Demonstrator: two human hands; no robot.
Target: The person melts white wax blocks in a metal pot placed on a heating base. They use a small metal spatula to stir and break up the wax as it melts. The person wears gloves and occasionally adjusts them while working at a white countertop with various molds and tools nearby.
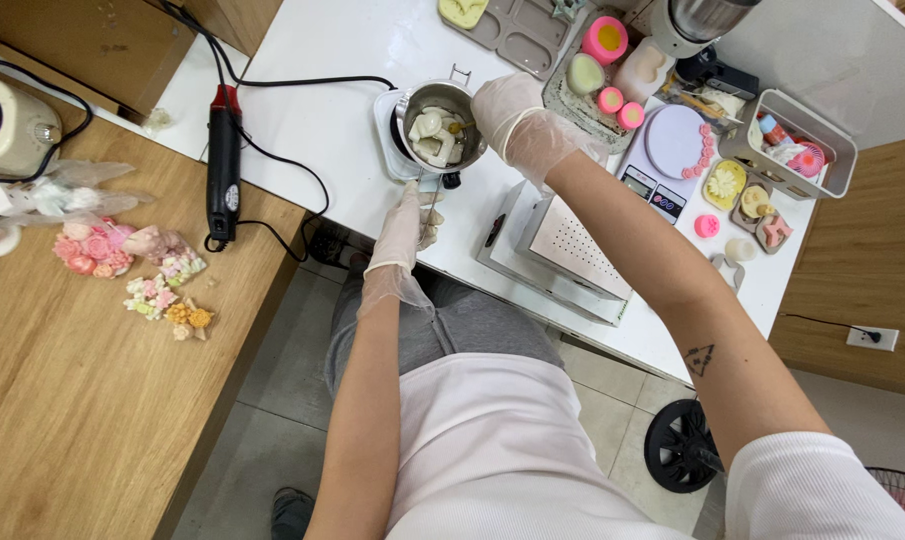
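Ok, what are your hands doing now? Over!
Left hand grips pot handle. Right hand at metal pot rim. Pale chunks inside. Nothing blocking.

both hands wear thin, see-through disposable gloves, the left hand (404, 228) and the right hand (520, 125) alike, loose at the wrists. above them the forearms are bare; a small triangular tattoo marks the right one. white short-sleeved top, grey trousers

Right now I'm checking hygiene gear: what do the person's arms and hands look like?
Both hands, left and right, wear thin translucent disposable gloves reaching the wrists. The forearms are bare, with short white sleeves. The right forearm carries a small dark triangular tattoo.
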